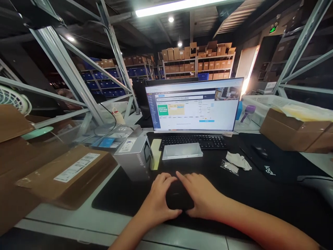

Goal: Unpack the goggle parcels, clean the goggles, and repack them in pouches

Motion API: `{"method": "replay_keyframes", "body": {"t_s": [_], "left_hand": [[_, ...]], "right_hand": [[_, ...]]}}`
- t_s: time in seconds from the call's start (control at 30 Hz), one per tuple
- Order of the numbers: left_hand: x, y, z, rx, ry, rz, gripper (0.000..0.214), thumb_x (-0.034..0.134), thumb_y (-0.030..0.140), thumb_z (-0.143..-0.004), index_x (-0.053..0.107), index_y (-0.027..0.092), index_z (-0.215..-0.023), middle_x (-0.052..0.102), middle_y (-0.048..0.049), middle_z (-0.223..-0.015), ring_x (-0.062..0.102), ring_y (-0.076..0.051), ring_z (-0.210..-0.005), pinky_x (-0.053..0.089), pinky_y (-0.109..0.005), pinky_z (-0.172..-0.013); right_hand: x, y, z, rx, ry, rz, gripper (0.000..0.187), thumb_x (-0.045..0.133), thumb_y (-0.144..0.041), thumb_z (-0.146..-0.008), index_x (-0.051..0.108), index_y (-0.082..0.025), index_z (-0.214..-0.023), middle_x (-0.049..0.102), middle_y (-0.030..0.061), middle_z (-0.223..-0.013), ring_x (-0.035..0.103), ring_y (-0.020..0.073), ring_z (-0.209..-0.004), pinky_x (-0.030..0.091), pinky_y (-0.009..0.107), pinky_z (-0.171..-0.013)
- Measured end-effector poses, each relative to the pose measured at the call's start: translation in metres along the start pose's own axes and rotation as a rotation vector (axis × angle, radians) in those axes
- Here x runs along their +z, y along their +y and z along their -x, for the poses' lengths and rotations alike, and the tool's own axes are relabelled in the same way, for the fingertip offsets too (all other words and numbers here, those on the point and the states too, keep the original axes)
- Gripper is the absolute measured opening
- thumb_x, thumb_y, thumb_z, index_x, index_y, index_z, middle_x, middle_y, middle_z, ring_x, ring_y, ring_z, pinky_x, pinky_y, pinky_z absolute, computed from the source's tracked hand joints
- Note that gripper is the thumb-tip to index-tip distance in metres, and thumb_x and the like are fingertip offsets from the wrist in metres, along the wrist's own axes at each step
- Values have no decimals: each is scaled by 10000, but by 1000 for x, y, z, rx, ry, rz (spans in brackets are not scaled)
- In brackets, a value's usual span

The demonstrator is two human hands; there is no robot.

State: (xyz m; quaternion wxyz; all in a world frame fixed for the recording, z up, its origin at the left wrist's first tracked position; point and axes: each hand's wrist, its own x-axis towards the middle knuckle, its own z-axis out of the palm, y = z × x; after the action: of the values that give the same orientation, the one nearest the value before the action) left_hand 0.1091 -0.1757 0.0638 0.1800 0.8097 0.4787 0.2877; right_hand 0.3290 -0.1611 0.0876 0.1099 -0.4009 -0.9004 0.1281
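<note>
Near the middle of the front edge of the bench [62, 219], the fingers of the left hand [159, 197] and the right hand [204, 196] are curling part-open around a black object [179, 196], cupping it between them from both sides. The thumbs are pointing toward each other on its near side, while the forefingers are arching over its far side. Dark against dark, the black object is sitting over the black mat [117, 198], and its exact shape is not showing clearly.

Beyond the left hand, a grey printed box [134, 159] is standing on the mat's left part, with a strip of yellow paper [155, 152] lying just beside it. Straight ahead, farther from the front edge, a shallow whitish tray [182, 151] is resting before the keyboard [179, 140], and a lit monitor [195, 113] is rising behind that, toward the back edge.

Out to the right, a crumpled white cloth [239, 161] is lying against a small clear packet [229, 167]. A mouse [260, 151] is resting farther right on a dark pad [288, 166], and an open carton [291, 130] is standing toward the bench's back right corner.

Along the left side of the bench, a labelled cardboard box [69, 177] is lying. Past the back edge, loaded shelves [196, 66] are holding rows of boxes.
</note>
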Motion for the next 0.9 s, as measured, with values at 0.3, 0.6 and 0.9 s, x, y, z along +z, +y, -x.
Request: {"method": "replay_keyframes", "body": {"t_s": [0.3, 0.6, 0.9], "left_hand": [[-2, -64, 58, -232, -28, 246, 1057, 839, 318, -655, 297, 259, -1560, 418, -160, -1555, 434, -366, -1410, 365, -544, -1172], [-5, -31, 49, -457, -75, 139, 233, 477, 289, -878, 687, 192, -907, 691, -35, -844, 632, -210, -796, 475, -298, -749], [-42, -25, 49, -579, -94, 313, 490, 361, 591, -912, 501, 211, -636, 393, 41, -503, 391, -135, -501, 305, -242, -523]], "right_hand": [[-6, 23, 6, 23, 26, -284, 903, 841, -289, -554, 559, -137, -1398, 591, 151, -1381, 566, 319, -1228, 443, 430, -1083], [-6, 24, 7, 24, 8, -256, 875, 766, -247, -573, 508, -185, -1407, 567, 125, -1357, 551, 298, -1216, 445, 443, -1069], [6, 3, 2, -15, -47, 43, 1063, 677, -132, -579, 344, -323, -1571, 520, 105, -1351, 527, 306, -1127, 452, 489, -1002]]}}
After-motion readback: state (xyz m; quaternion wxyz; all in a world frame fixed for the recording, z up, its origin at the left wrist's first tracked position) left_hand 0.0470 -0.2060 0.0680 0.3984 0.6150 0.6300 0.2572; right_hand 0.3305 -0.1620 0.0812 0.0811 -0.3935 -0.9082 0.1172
